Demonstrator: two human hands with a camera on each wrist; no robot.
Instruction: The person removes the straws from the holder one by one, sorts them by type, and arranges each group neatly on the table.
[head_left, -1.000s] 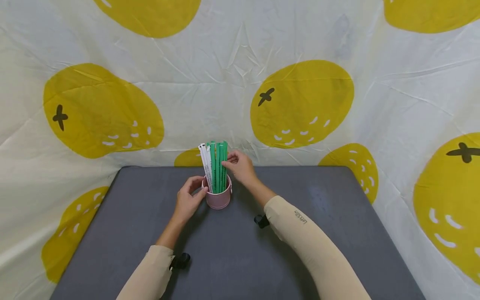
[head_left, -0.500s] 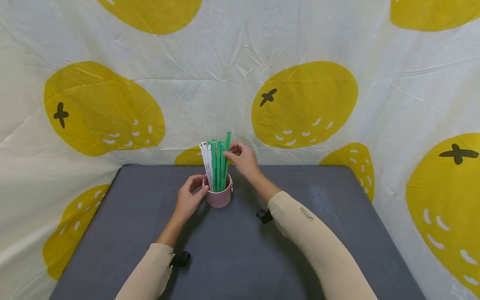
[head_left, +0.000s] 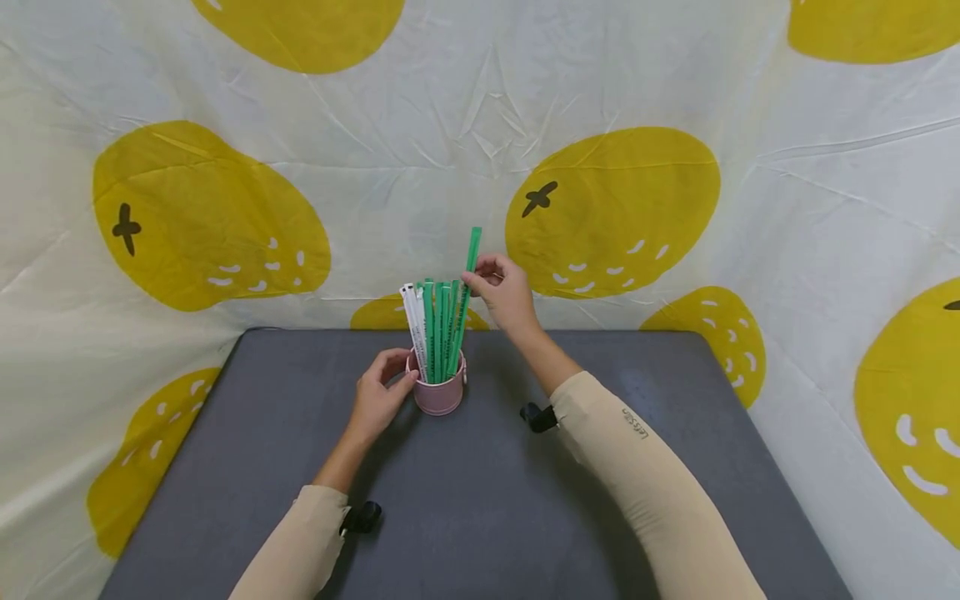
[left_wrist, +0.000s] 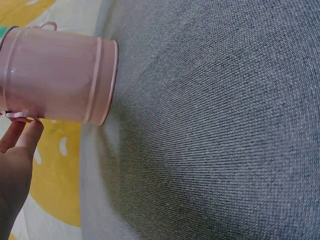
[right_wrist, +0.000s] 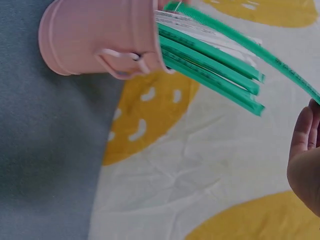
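A small pink bucket (head_left: 438, 397) stands upright on the grey table, holding several wrapped straws in green sleeves (head_left: 435, 329) and white sleeves (head_left: 417, 329). My left hand (head_left: 378, 398) holds the bucket's left side near the rim; in the left wrist view thumb and fingers meet at its side handle (left_wrist: 22, 116). My right hand (head_left: 506, 292) pinches one green wrapped straw (head_left: 467, 287) near its upper part, higher than the others and leaning right. In the right wrist view this straw (right_wrist: 260, 50) bends slightly, its lower end (right_wrist: 175, 7) close to the bucket's rim.
The grey table (head_left: 450, 517) reaches back to a whitish cloth (head_left: 420, 208) printed with big yellow fruit shapes. Dark wrist cameras sit under both forearms (head_left: 630, 467).
My right hand has risen and moved right, drawing one green wrapped straw up out of the bunch. My left hand has stayed at the bucket.
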